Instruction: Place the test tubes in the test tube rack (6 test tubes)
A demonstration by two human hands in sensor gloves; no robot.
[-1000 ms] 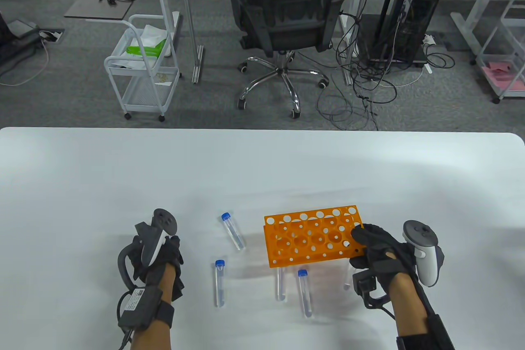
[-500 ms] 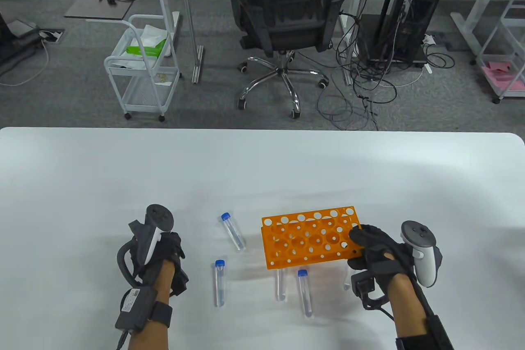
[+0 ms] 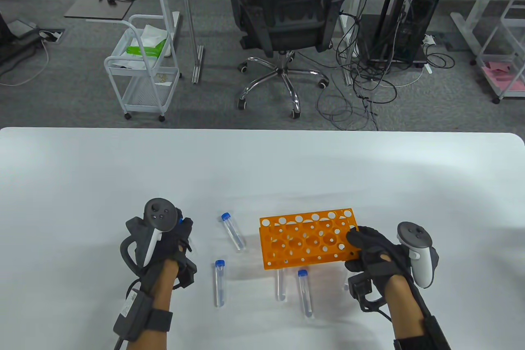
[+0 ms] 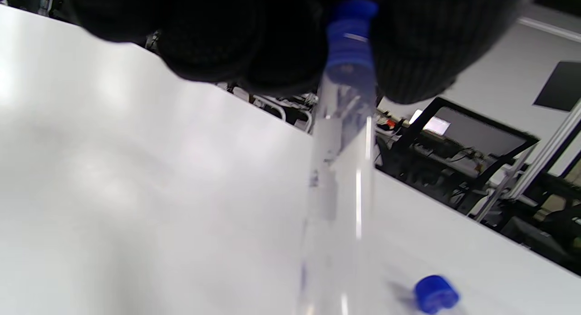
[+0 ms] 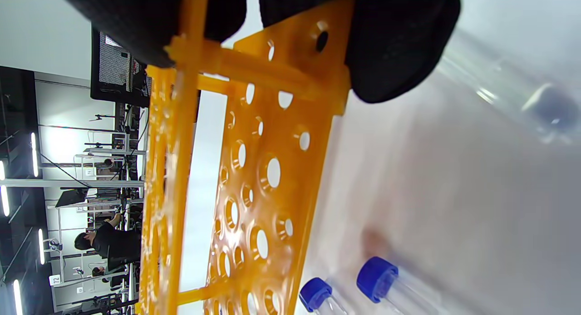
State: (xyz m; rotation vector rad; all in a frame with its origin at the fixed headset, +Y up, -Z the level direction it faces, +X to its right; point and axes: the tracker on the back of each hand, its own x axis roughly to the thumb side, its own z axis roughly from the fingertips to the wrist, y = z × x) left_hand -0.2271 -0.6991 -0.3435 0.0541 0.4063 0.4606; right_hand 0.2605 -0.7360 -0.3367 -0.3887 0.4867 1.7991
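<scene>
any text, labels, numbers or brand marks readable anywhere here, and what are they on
None can be read.
Label on the left wrist unit: printed, too small to read.
Small white tag in the background room: a mark, too blurred to be sure.
Orange test tube rack, held by the right hand: no visible markings.
Test tube, gripped by the left hand: faint blurred marks, unreadable.

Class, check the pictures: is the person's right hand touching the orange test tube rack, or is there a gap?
Touching. In the right wrist view, the right hand's gloved fingers wrap over the end of the orange rack; the table view agrees.
</scene>
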